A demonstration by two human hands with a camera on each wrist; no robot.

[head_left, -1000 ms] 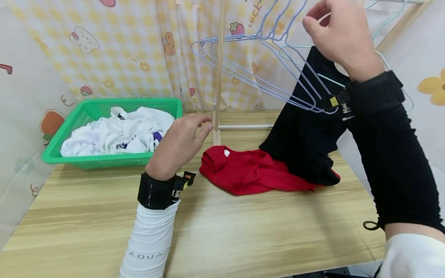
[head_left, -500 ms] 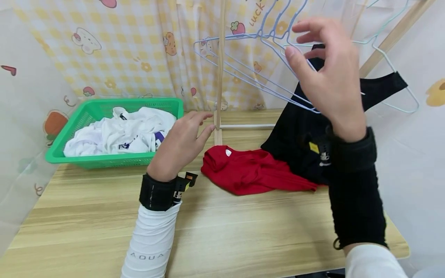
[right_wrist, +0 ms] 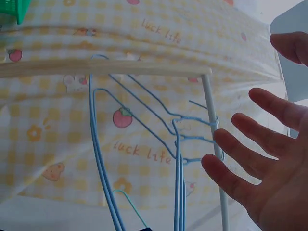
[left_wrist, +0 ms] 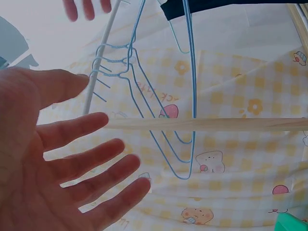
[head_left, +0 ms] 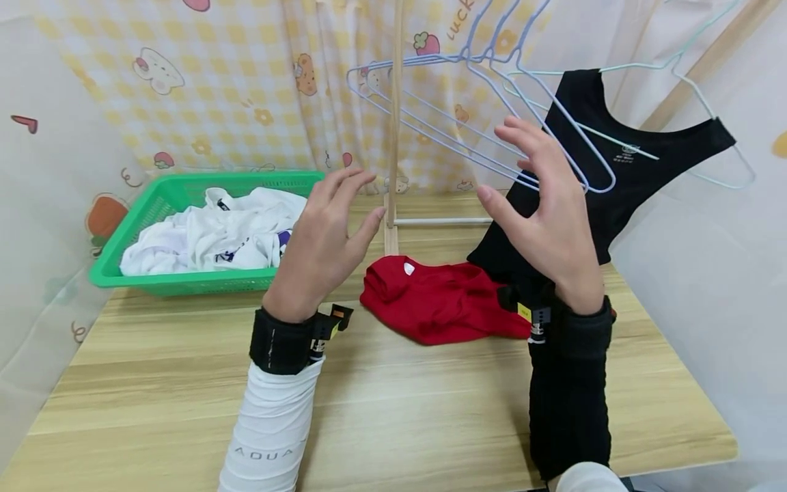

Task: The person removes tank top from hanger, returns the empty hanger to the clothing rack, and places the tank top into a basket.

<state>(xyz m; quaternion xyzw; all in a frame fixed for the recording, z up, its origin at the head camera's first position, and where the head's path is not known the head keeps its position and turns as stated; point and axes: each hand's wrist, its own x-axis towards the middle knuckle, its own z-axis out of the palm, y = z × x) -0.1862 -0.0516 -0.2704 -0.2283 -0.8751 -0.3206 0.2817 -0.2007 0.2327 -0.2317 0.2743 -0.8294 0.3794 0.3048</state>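
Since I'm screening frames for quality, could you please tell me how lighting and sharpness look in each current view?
Head: bright, left hand and right hand fairly sharp, faint shadows on the table; left wrist: dimmer and greyer, palest toward the upper left, blue hangers clearly outlined; right wrist: similarly dull, palest toward the upper right.

1. Hangers (head_left: 490, 56) – hook tops cut off by head view's top edge.
2. Black top (head_left: 615, 212) – lower L pt hidden behind R hand (head_left: 550, 212); neck print (head_left: 630, 152) too small to read.
3. Red shirt (head_left: 443, 304) – R end mostly behind R strap (head_left: 581, 331).
4. Basket (head_left: 197, 279) – R end partly hidden by L hand (head_left: 322, 242); just a corner in wrist views.
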